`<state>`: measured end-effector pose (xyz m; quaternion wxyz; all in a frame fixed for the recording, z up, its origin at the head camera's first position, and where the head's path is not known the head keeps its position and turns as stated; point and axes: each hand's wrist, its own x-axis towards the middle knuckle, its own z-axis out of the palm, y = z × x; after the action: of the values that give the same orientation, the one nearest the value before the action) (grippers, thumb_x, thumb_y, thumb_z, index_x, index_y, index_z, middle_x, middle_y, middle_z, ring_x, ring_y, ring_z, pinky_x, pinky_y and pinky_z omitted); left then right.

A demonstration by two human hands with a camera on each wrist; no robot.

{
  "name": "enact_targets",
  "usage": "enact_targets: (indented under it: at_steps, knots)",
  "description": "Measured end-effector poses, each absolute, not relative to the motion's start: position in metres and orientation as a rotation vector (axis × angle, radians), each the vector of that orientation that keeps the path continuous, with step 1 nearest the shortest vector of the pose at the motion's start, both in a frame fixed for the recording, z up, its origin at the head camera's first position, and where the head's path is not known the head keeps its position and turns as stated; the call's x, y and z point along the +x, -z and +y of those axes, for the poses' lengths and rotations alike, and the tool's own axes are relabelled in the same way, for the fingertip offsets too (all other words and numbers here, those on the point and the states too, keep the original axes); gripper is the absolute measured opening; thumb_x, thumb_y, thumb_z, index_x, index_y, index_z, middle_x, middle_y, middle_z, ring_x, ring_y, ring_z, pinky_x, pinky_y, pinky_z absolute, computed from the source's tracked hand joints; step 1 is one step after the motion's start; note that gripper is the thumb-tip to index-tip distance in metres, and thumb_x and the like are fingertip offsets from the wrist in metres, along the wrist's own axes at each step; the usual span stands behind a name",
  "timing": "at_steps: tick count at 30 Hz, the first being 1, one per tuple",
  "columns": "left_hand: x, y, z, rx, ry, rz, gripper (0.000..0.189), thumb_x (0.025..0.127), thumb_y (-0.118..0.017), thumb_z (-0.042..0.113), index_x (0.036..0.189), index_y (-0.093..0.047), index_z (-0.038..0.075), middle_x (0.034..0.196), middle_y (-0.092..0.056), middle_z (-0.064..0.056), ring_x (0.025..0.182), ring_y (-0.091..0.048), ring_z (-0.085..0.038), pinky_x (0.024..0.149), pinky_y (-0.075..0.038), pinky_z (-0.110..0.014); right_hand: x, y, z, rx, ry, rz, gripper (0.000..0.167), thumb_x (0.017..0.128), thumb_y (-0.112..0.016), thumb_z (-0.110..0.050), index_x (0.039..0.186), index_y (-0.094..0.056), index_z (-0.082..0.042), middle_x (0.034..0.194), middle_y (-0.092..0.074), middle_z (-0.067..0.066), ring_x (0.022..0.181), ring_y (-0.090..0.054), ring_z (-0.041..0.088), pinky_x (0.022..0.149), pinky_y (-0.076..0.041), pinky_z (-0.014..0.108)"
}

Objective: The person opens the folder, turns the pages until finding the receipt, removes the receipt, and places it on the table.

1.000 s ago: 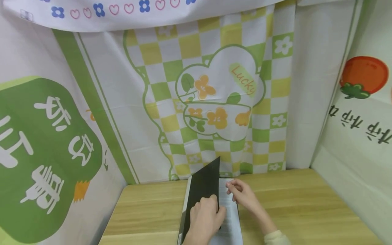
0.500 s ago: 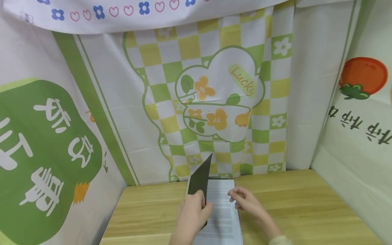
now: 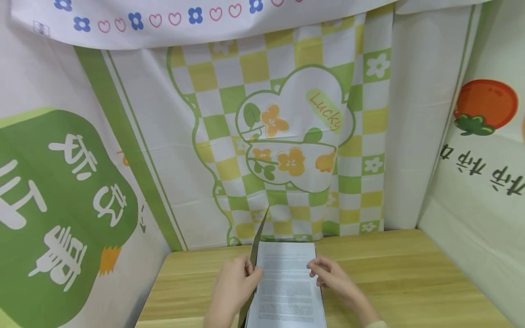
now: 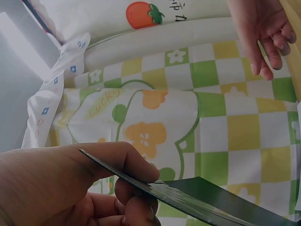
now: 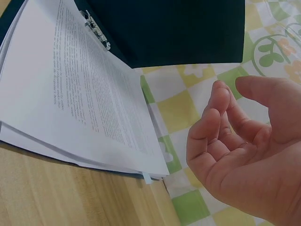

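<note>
A dark clip folder [image 3: 258, 237] lies on the table with its cover raised almost upright on the left. Printed white sheets [image 3: 285, 278] fill it, and a metal clip [image 5: 96, 30] shows at the spine in the right wrist view. My left hand [image 3: 231, 282] pinches the cover's edge between thumb and fingers; the left wrist view shows the thin cover [image 4: 174, 200] in that grip. Beside the right edge of the sheets hovers my right hand [image 3: 331, 275], fingers loosely bent, nothing in them. In the right wrist view a small pale tab [image 5: 146, 177] sticks out from the stack.
The wooden table [image 3: 381, 273] ends at a hanging cloth [image 3: 295, 114] with a green and yellow check print. More printed cloth hangs on the left [image 3: 53, 205] and right [image 3: 476, 182], walling in the work area.
My left hand has swung the cover leftward, from leaning over the sheets to nearly upright, uncovering the printed page. The right hand has shifted only slightly.
</note>
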<state>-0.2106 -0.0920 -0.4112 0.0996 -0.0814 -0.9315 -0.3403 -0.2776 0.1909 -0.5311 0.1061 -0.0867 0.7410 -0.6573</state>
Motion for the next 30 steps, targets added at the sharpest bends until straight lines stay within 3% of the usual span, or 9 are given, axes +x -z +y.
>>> enact_targets:
  at_steps: [5, 16, 26, 30]
  knots:
    - [-0.211, 0.409, -0.102, -0.207, 1.048, -2.778, 0.023, 0.088, -0.069, 0.022, 0.071, -0.054, 0.018, 0.059, -0.047, 0.010, 0.050, -0.040, -0.006, 0.045, -0.032, -0.024, -0.276, 0.533, 0.194, -0.279, 1.938, 2.160, 0.036, 0.108, -0.059, -0.023, 0.125, -0.059, 0.009, 0.098, -0.064, 0.009, 0.073, -0.056, 0.012, 0.066, -0.049, 0.025]
    - [-0.208, 0.407, -0.134, -0.168, 1.262, -2.721, 0.020, 0.088, -0.072, 0.021, 0.076, -0.058, 0.013, 0.062, -0.052, 0.005, 0.053, -0.049, -0.011, 0.051, -0.040, -0.027, -0.274, 0.540, 0.194, -0.241, 1.921, 2.157, 0.034, 0.108, -0.060, -0.025, 0.123, -0.061, 0.006, 0.099, -0.065, 0.010, 0.073, -0.056, 0.012, 0.066, -0.049, 0.025]
    - [-0.209, 0.412, -0.175, 0.025, 1.421, -2.674, 0.020, 0.092, -0.070, 0.015, 0.078, -0.057, 0.009, 0.061, -0.052, 0.001, 0.055, -0.051, -0.015, 0.053, -0.042, -0.028, -0.273, 0.539, 0.200, -0.238, 1.881, 2.228, 0.040, 0.109, -0.059, -0.029, 0.126, -0.059, 0.007, 0.098, -0.064, 0.009, 0.076, -0.057, 0.017, 0.066, -0.047, 0.027]
    - [-0.208, 0.418, -0.196, 0.143, 1.464, -2.692, 0.024, 0.098, -0.069, 0.021, 0.081, -0.059, 0.008, 0.062, -0.053, -0.001, 0.057, -0.053, -0.019, 0.056, -0.043, -0.031, -0.273, 0.539, 0.204, -0.227, 1.858, 2.264, 0.040, 0.109, -0.058, -0.030, 0.126, -0.058, 0.006, 0.101, -0.064, 0.011, 0.078, -0.058, 0.019, 0.069, -0.048, 0.029]
